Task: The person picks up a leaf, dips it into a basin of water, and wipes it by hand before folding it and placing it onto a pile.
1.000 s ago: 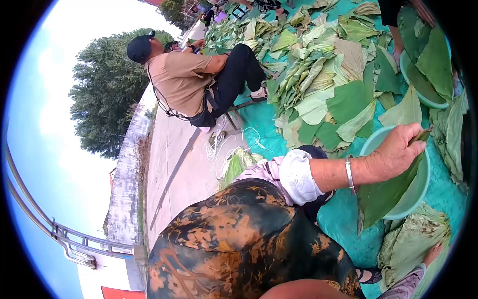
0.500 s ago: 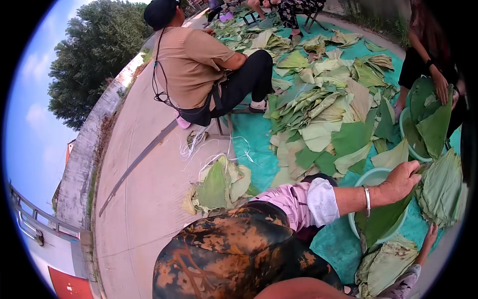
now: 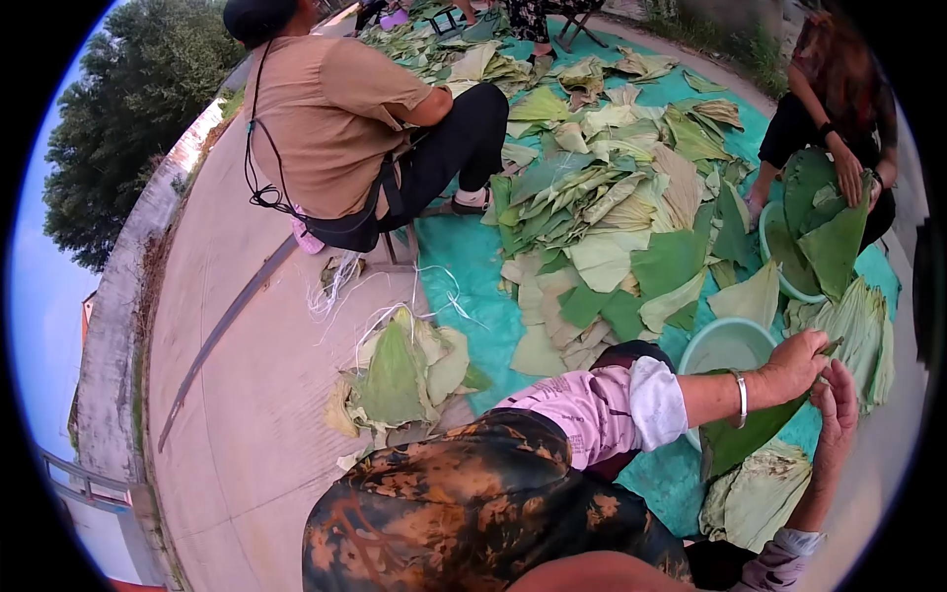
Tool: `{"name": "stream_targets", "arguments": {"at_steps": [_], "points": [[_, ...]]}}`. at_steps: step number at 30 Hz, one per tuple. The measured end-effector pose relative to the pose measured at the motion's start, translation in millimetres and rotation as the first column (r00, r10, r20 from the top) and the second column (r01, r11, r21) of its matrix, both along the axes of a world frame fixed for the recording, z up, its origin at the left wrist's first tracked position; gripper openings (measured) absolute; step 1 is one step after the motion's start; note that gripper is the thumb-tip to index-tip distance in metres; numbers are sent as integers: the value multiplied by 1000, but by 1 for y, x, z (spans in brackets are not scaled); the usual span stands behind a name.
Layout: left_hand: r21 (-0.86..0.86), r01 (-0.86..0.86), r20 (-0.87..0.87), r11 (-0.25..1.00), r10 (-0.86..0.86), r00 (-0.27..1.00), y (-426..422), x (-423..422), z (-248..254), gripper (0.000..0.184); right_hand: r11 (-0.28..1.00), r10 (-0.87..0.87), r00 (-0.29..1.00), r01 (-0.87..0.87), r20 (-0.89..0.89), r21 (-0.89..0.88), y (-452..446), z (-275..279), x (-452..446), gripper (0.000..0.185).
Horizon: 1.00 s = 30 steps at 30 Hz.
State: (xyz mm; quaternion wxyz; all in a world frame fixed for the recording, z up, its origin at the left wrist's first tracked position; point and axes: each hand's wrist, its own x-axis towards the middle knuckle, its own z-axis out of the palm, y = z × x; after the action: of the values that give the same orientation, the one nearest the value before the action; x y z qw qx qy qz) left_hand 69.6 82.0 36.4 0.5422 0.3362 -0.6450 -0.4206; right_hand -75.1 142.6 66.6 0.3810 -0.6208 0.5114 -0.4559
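Note:
My left hand point(image 3: 797, 363), with a bracelet at its wrist, is closed on the edge of a large green lotus leaf point(image 3: 745, 442). The leaf hangs down past the rim of a pale green basin point(image 3: 728, 343). Close beside it, my right hand point(image 3: 837, 403) is raised at the leaf's edge, fingers extended and thumb apart; whether it touches the leaf I cannot tell. Below the held leaf lies a stack of folded, paler leaves point(image 3: 758, 493). Another fan of folded leaves point(image 3: 856, 335) lies just beyond my hands.
A teal sheet point(image 3: 449, 261) bears a broad heap of leaves point(image 3: 602, 212). At right, a person point(image 3: 838, 128) handles leaves over a second basin point(image 3: 794, 281). Another person point(image 3: 340, 118) sits at left, near white strings point(image 3: 340, 286) and a leaf bundle point(image 3: 400, 375).
My right hand has risen from beside the lower stack to the held leaf, near my left hand. The left hand keeps its grip. The whole view has shifted slightly.

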Motion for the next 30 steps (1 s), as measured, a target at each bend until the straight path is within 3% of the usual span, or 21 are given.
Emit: {"name": "stream_targets", "arguments": {"at_steps": [4,8,12,15,18,21,24,27,30], "points": [[-5,118,0,993,-118,993,2,-5,-1,13,998,-37,999,35,34,61,19,-20,-2,50],[-3,200,76,980,-200,977,10,-13,-13,10,998,-45,976,36,213,45,18,-42,0,49],[1,219,126,976,-217,968,11,-16,-17,9,998,-39,975,28,220,56,15,-57,-13,46],[-10,168,206,986,-162,965,11,-13,-13,13,999,8,984,-17,178,51,15,-54,-14,45],[-225,12,268,974,50,962,12,-16,-16,14,995,51,981,-67,186,79,15,-56,-20,43],[-25,120,241,993,-110,964,10,-18,-8,12,987,70,976,-98,208,125,22,-38,-8,43],[-22,170,171,985,-164,971,14,-22,-6,12,988,38,976,-69,214,138,29,-30,-3,42],[128,332,167,934,-351,921,13,-21,-3,15,975,38,973,-86,227,206,27,-41,-15,41],[1,306,194,952,-300,934,13,-28,-10,16,965,43,972,-101,231,244,27,-51,-23,39]]}}
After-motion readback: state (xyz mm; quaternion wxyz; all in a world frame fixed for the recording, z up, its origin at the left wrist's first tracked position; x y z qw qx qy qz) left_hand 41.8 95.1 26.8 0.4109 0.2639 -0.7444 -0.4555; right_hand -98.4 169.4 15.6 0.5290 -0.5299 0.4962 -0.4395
